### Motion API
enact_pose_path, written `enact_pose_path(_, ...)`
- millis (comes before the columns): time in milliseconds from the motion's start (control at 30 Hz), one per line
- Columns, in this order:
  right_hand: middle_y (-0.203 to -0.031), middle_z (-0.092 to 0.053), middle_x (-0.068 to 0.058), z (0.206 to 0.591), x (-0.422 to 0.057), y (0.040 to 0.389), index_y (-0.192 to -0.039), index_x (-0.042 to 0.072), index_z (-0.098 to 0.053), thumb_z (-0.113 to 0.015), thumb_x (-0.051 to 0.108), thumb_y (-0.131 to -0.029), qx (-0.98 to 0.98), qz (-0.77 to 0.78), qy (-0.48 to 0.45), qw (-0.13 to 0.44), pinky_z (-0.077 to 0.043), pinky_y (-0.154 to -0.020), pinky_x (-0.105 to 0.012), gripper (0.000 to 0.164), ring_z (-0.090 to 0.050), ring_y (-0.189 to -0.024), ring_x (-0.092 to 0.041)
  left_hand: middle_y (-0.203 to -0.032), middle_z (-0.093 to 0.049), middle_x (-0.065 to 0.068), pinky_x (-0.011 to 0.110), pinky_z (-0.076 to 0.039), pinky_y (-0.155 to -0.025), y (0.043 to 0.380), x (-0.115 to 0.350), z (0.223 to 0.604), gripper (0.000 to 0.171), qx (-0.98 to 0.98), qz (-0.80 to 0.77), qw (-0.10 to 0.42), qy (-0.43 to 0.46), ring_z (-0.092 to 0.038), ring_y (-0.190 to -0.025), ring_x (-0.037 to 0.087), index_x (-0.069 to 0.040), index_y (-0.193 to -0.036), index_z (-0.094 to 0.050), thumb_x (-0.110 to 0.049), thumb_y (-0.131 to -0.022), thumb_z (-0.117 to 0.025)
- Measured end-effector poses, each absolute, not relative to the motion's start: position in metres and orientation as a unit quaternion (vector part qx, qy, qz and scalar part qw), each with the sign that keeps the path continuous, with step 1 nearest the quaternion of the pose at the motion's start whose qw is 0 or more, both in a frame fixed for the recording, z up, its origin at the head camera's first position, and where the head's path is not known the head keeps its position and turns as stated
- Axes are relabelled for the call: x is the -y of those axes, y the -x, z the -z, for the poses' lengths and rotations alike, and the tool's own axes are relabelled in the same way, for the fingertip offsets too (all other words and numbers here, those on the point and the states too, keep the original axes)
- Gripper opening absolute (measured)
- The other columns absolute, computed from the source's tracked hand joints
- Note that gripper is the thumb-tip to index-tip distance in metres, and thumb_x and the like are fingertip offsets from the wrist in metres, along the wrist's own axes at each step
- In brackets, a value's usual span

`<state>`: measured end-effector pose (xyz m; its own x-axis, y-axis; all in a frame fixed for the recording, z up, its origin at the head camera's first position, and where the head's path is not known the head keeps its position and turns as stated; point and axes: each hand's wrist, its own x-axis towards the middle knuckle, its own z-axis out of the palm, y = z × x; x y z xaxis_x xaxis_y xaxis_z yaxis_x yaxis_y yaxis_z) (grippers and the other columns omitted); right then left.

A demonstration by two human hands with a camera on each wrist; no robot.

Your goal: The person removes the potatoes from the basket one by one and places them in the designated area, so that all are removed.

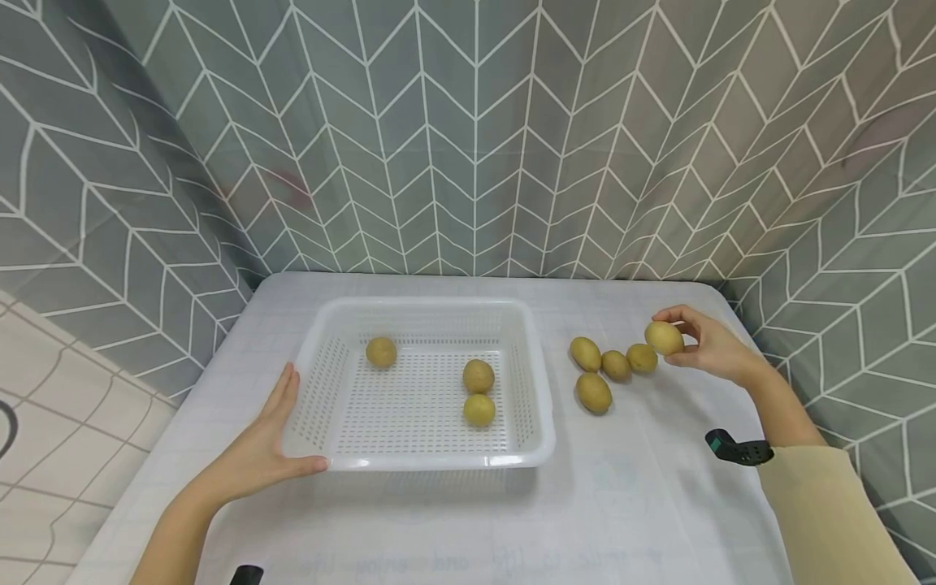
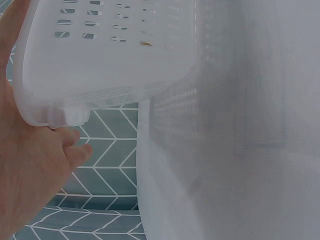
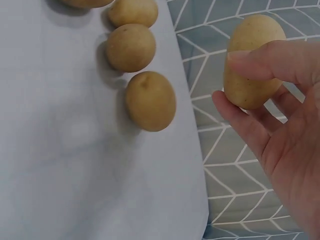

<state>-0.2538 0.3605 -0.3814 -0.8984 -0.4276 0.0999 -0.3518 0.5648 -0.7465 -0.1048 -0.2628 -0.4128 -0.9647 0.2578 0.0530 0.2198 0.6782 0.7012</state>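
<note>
From where I stand, the left hand (image 1: 265, 443) has its fingers fairly straight and spread at the near-left corner of the white perforated plastic basket (image 1: 424, 464), touching it; that light brace seems enough. Inside sit a roundish tan potato (image 1: 381, 352) farther left and two yellowish-brown potatoes (image 1: 478, 376) together at right. Beyond, four oval brown potatoes (image 1: 594, 393) cluster on the white-covered counter (image 1: 629, 487). Farthest right, the right hand (image 1: 708, 345) grasps a pale yellow oval potato (image 1: 661, 335) between thumb and fingers. I'd lift it clear of its neighbours and set it down gently, lest it roll.
</note>
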Motion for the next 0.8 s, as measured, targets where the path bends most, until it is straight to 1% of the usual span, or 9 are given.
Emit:
enact_pose_path(67, -0.121, -0.052, -0.011, 0.386, -0.361, 0.252, -0.125, 0.0, -0.049, -0.074, -0.006, -0.077, -0.89, 0.399, 0.212, 0.056, -0.05, -0.08, -0.018, 0.055, -0.047, -0.11, -0.009, -0.158, 0.021, 0.011, 0.074, -0.015, -0.1, 0.105, 0.263, 0.413, 0.13, -0.916, -0.379, 0.025, -0.13, 0.006, -0.141, 0.048, -0.002, -0.151, 0.01, -0.032, -0.069, -0.086)
enact_pose_path(167, -0.12, -0.054, -0.012, 0.394, -0.361, 0.251, -0.123, 0.0, -0.051, -0.073, -0.008, -0.075, -0.896, 0.385, 0.213, 0.07, -0.05, -0.081, -0.02, 0.054, -0.047, -0.111, -0.016, -0.158, 0.021, 0.011, 0.074, -0.015, -0.1, 0.105, 0.263, 0.412, 0.13, -0.916, -0.38, 0.025, -0.13, 0.006, -0.141, 0.048, -0.001, -0.151, 0.01, -0.032, -0.069, -0.086)
enact_pose_path(267, -0.121, -0.055, -0.014, 0.404, -0.361, 0.25, -0.122, 0.0, -0.052, -0.072, -0.009, -0.072, -0.898, 0.371, 0.221, 0.083, -0.05, -0.081, -0.024, 0.054, -0.047, -0.111, -0.019, -0.158, 0.021, 0.011, 0.074, -0.014, -0.1, 0.105, 0.262, 0.412, 0.13, -0.915, -0.381, 0.026, -0.129, 0.006, -0.141, 0.048, -0.001, -0.151, 0.01, -0.032, -0.069, -0.086)
enact_pose_path(400, -0.123, -0.054, -0.015, 0.415, -0.361, 0.248, -0.121, 0.001, -0.054, -0.074, -0.006, -0.071, -0.897, 0.363, 0.23, 0.102, -0.051, -0.082, -0.029, 0.054, -0.047, -0.11, -0.021, -0.158, 0.02, 0.011, 0.074, -0.014, -0.1, 0.105, 0.262, 0.412, 0.13, -0.916, -0.38, 0.026, -0.128, 0.006, -0.142, 0.048, -0.001, -0.151, 0.01, -0.033, -0.069, -0.086)
enact_pose_path(500, -0.124, -0.053, -0.017, 0.421, -0.361, 0.246, -0.119, 0.001, -0.055, -0.075, -0.006, -0.071, -0.893, 0.367, 0.237, 0.108, -0.052, -0.082, -0.033, 0.053, -0.048, -0.11, -0.027, -0.158, 0.02, 0.011, 0.074, -0.015, -0.1, 0.105, 0.263, 0.413, 0.13, -0.916, -0.378, 0.026, -0.129, 0.005, -0.142, 0.048, -0.001, -0.151, 0.009, -0.033, -0.069, -0.086)
enact_pose_path(600, -0.123, -0.053, -0.018, 0.425, -0.36, 0.245, -0.118, 0.001, -0.056, -0.076, -0.005, -0.07, -0.889, 0.371, 0.241, 0.115, -0.052, -0.082, -0.033, 0.053, -0.048, -0.11, -0.032, -0.158, 0.02, 0.011, 0.074, -0.015, -0.1, 0.106, 0.263, 0.414, 0.13, -0.917, -0.377, 0.025, -0.13, 0.005, -0.142, 0.047, -0.001, -0.151, 0.009, -0.035, -0.069, -0.086)
enact_pose_path(800, -0.118, -0.054, -0.014, 0.432, -0.356, 0.241, -0.116, 0.003, -0.057, -0.079, -0.001, -0.067, -0.886, 0.365, 0.246, 0.143, -0.05, -0.082, -0.032, 0.054, -0.049, -0.109, -0.031, -0.158, 0.02, 0.01, 0.074, -0.015, -0.101, 0.106, 0.264, 0.414, 0.13, -0.917, -0.377, 0.025, -0.131, 0.006, -0.142, 0.045, -0.001, -0.151, 0.01, -0.035, -0.069, -0.085)
